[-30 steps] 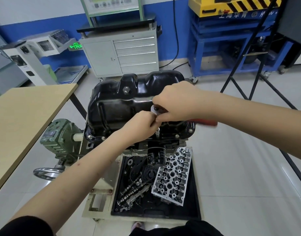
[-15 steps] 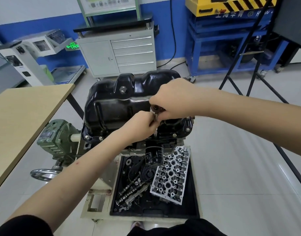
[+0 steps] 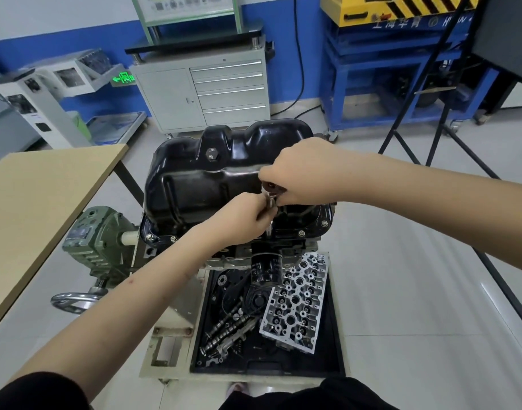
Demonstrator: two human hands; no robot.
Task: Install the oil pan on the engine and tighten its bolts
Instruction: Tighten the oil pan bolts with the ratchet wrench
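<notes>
Head view: oil pan (image 3: 212, 184) seated on engine, near-flange bolts (image 3: 301, 232) in. Right hand (image 3: 301, 173) grips ratchet (image 3: 271, 189); left hand (image 3: 242, 220) pinches extension (image 3: 269, 229). Tightening unfinished.

— Where does the oil pan (image 3: 206, 184) sit?
— On top of the engine (image 3: 271, 247), right of the table (image 3: 44, 196).
— And before it?
— The oil filter (image 3: 265, 269), then a tray (image 3: 333, 344) holding the cylinder head (image 3: 295, 303), right, and camshafts (image 3: 227, 329), left.
— Behind?
— A drawer cabinet (image 3: 206, 93). The handwheel (image 3: 73, 300) lies at the left.
</notes>
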